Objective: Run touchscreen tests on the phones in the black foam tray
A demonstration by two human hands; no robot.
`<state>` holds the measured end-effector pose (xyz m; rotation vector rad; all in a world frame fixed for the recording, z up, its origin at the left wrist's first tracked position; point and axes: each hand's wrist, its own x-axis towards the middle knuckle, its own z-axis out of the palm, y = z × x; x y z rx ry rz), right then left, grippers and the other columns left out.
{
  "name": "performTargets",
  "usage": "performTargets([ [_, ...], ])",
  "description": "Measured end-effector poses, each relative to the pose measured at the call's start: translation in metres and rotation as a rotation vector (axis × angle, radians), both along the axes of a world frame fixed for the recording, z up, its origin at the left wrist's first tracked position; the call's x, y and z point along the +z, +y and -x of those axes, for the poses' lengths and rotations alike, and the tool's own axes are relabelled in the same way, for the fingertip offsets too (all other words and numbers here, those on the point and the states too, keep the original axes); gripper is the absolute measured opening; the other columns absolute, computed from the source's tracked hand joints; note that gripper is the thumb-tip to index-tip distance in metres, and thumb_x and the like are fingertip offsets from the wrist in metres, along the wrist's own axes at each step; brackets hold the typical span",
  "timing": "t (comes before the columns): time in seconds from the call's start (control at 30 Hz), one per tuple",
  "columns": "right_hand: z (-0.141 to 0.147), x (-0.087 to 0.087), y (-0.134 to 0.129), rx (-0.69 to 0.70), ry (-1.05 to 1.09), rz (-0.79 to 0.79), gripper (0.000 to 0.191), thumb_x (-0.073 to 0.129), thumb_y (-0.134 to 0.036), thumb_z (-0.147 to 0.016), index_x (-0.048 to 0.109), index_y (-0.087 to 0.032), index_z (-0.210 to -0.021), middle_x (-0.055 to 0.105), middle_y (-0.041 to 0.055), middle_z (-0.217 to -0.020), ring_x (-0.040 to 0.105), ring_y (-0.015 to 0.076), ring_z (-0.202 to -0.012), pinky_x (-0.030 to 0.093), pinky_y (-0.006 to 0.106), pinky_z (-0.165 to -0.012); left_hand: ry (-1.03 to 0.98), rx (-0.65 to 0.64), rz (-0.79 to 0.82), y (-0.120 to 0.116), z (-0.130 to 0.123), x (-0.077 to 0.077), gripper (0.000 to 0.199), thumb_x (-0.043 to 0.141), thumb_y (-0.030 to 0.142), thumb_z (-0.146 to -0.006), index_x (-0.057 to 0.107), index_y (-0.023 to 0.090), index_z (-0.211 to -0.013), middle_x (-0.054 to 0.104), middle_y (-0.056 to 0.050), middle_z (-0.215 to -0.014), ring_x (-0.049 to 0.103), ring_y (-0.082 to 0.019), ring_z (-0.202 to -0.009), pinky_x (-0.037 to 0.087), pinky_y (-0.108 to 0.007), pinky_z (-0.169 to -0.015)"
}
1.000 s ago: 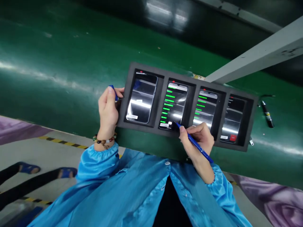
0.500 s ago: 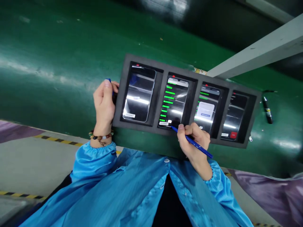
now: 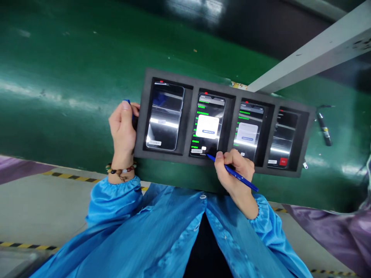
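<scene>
A dark foam tray [image 3: 187, 116] with several compartments holds a phone in each. My right hand [image 3: 236, 168] grips a blue pen [image 3: 240, 177], its tip at the lower edge of the second phone [image 3: 207, 125] from the left. That screen shows green text lines and a white pop-up. A similar, dimmer pop-up is on the third phone [image 3: 247, 133]. The leftmost phone [image 3: 165, 116] has a dark screen, and the rightmost phone [image 3: 284, 139] shows a red square. My left hand [image 3: 124, 129] is closed at the tray's left end around a small blue object [image 3: 126, 101], mostly hidden.
The tray lies on a green table [image 3: 72, 96]. A grey beam [image 3: 307, 48] slants down behind its right part. Right of the tray lies a black pen-like object [image 3: 324, 129], with a small white item [image 3: 305, 165] by the tray's lower right corner.
A white pop-up has appeared on the second phone's screen. The tray and both hands sit slightly further left in view. The pen tip remains near the second phone's lower edge.
</scene>
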<state>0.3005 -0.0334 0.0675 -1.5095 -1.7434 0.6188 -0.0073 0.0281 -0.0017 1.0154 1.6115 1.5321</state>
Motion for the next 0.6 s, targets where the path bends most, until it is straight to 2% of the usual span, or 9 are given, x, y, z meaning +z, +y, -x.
performTargets([
  [0.33, 0.0011, 0.0039, 0.0015, 0.006, 0.037, 0.025, 0.047, 0.067, -0.018, -0.100, 0.034, -0.023, -0.068, 0.033, -0.0106, -0.056, 0.031, 0.0048, -0.047, 0.031, 0.022, -0.049, -0.015, -0.008, 0.010, -0.0005, 0.0031, -0.0022, 0.063, 0.071, 0.077, -0.098, 0.061, 0.021, -0.074, 0.072, -0.006, -0.095, 0.063, -0.018, -0.087, 0.045, -0.034, -0.079],
  [0.6, 0.0003, -0.0012, -0.0002, 0.016, 0.036, 0.056, 0.047, 0.068, -0.024, -0.102, 0.036, -0.024, -0.068, 0.036, -0.0096, -0.057, 0.036, 0.0065, -0.048, 0.035, 0.024, -0.050, -0.013, -0.012, 0.005, -0.0001, 0.0043, -0.0048, 0.063, 0.071, 0.078, -0.098, 0.061, 0.021, -0.075, 0.073, -0.006, -0.094, 0.063, -0.018, -0.085, 0.045, -0.034, -0.078],
])
